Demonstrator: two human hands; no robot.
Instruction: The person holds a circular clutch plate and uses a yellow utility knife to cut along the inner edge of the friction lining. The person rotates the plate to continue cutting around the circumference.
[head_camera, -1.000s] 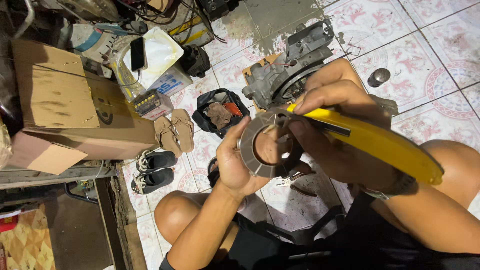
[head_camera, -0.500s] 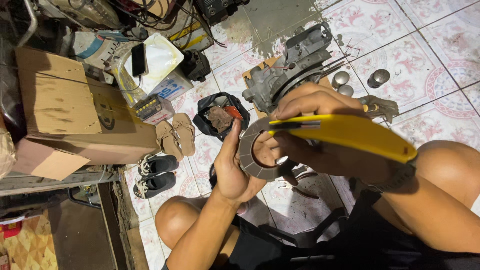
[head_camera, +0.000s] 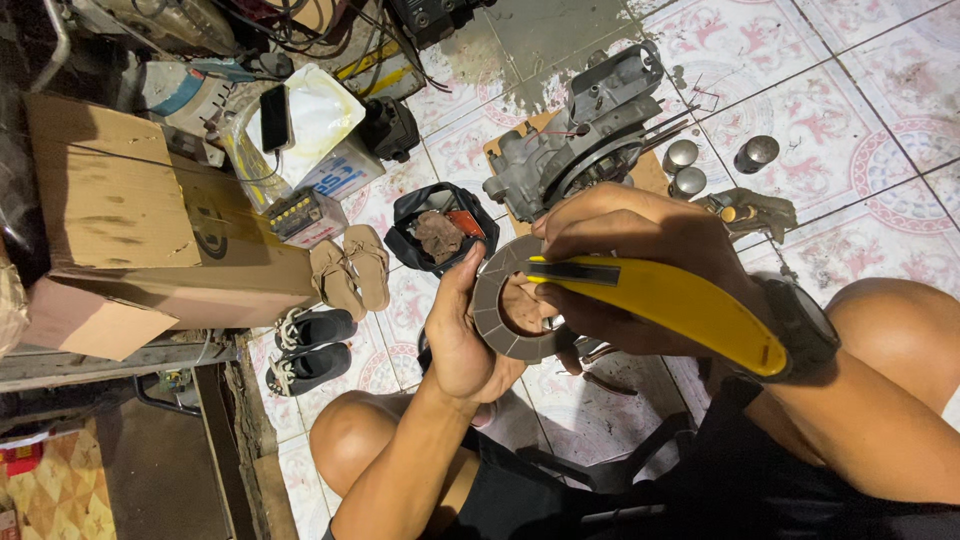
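Observation:
My left hand (head_camera: 462, 335) grips a grey ring-shaped friction disc (head_camera: 492, 318) from its left side, thumb along the rim. My right hand (head_camera: 640, 270) holds a yellow utility knife (head_camera: 680, 305), its front end lying across the disc's upper right edge. The knife handle runs back over my right wrist, which wears a dark watch (head_camera: 805, 325). Both hands hover above my bare knees over the tiled floor.
A grey engine casing (head_camera: 580, 140) sits on a wooden board beyond my hands, with small metal cylinders (head_camera: 755, 153) beside it. A black pouch (head_camera: 440, 230), tan sandals (head_camera: 350, 268), dark shoes (head_camera: 305, 345) and a cardboard box (head_camera: 130, 215) lie to the left.
The knife has tilted from steeply diagonal to nearly level across the disc. Both hands and the disc shifted slightly as the view moved.

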